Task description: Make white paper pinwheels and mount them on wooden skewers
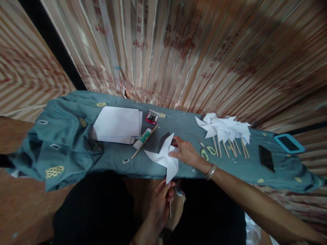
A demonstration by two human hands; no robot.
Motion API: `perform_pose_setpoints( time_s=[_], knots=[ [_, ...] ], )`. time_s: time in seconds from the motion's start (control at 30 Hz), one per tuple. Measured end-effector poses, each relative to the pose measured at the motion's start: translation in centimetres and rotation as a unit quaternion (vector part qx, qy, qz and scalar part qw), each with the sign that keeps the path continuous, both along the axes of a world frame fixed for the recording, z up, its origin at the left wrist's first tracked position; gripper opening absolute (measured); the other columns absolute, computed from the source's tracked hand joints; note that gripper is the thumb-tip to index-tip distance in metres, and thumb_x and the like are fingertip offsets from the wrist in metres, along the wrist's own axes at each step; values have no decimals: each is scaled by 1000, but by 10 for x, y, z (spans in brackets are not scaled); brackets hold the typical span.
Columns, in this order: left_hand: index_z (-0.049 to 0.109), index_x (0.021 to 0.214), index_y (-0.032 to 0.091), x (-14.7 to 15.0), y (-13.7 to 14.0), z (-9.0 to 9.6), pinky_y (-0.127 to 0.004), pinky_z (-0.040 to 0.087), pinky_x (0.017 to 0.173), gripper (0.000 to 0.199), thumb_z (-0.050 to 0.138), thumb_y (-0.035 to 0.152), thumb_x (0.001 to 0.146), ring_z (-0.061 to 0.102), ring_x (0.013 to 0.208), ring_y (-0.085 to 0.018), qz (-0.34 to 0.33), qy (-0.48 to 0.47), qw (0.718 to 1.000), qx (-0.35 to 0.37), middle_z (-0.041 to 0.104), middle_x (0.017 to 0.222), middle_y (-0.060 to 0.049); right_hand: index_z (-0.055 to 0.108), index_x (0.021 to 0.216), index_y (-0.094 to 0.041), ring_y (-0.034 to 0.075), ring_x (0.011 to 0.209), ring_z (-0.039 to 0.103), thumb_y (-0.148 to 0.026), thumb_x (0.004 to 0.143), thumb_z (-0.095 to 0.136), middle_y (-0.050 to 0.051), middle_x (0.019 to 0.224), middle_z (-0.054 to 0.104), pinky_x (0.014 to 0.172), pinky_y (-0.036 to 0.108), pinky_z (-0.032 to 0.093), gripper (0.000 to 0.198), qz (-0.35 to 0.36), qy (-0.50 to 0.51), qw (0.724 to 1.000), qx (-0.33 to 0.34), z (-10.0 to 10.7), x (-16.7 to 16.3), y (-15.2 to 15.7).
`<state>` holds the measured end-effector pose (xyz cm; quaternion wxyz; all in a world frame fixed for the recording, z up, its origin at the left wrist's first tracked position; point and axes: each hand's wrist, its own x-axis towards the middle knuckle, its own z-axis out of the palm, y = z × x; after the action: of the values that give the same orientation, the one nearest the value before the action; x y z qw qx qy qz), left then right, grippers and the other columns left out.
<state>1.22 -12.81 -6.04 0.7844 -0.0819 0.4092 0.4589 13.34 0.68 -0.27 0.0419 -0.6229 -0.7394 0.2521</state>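
Observation:
A white paper pinwheel (163,157) is held upright over the table's front edge. My left hand (162,195) is closed around its thin wooden stick (170,209) below the paper blades. My right hand (186,151), with a bracelet at the wrist, has its fingers on the pinwheel's right blade; the fingertips are partly behind the paper. Left of the pinwheel, a loose wooden stick (138,151) leans across a green and white glue stick (145,135). A small red box (152,116) with dark pins stands open behind them.
A stack of white paper (117,124) lies on the cloth-covered table (178,119) at left. Scissors (204,149) with yellow-green handles lie right of my hand. Several pinwheels (224,127) are piled behind them. A phone (266,158) and a blue-framed device (289,143) lie far right.

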Motion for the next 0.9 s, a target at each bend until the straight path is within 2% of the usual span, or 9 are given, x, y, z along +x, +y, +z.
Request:
perform_pose_setpoints(
  time_s=[0.07,0.13,0.3,0.43,0.53,0.77,0.9],
  knots=[
    [69,71,10,1,0,-1,-13,26,40,53,95,31,30,43,45,-1,1,-2,1000,1,67,61,-1,46,130,-9,29,99,68,-22,72,76,15,109,72,88,38,49,66,12,-38,999,35,1,-1,-3],
    [69,71,10,1,1,-2,-13,26,40,52,95,30,30,43,44,-1,3,-4,1000,0,67,61,-1,48,126,-9,29,99,66,-26,73,77,15,107,71,89,39,48,63,25,-73,994,78,1,-1,-6],
    [69,71,10,1,1,-3,-13,28,40,52,95,28,29,45,45,-2,12,-9,1000,-4,68,61,-3,56,111,-12,31,98,62,-31,76,76,14,101,69,90,43,44,45,57,-134,973,180,-4,-1,-16],
    [69,72,9,1,0,-3,-13,28,40,52,95,27,31,45,45,-2,12,-11,1000,3,68,62,-3,63,95,-14,30,95,60,-30,81,72,13,101,69,87,43,43,23,105,-133,961,217,-8,0,-23],
    [69,72,8,1,-1,-3,-13,29,39,52,95,27,31,45,45,-2,13,-11,1000,7,68,62,-3,67,93,-15,27,96,58,-23,86,65,12,106,69,90,41,42,10,161,-117,949,244,-12,0,-27],
    [67,71,10,2,1,-4,-12,28,38,45,93,23,36,45,44,-2,14,-25,1000,9,67,61,-3,68,84,-15,24,87,55,-20,94,54,8,91,71,82,37,41,18,244,-148,923,257,-12,-1,-28],
    [68,74,9,2,0,-4,-12,28,39,41,91,19,41,45,45,-2,16,-32,999,17,67,62,-3,67,85,-15,23,84,54,-19,96,49,8,88,69,81,36,40,22,260,-159,927,219,-8,-3,-26]
  ],
)
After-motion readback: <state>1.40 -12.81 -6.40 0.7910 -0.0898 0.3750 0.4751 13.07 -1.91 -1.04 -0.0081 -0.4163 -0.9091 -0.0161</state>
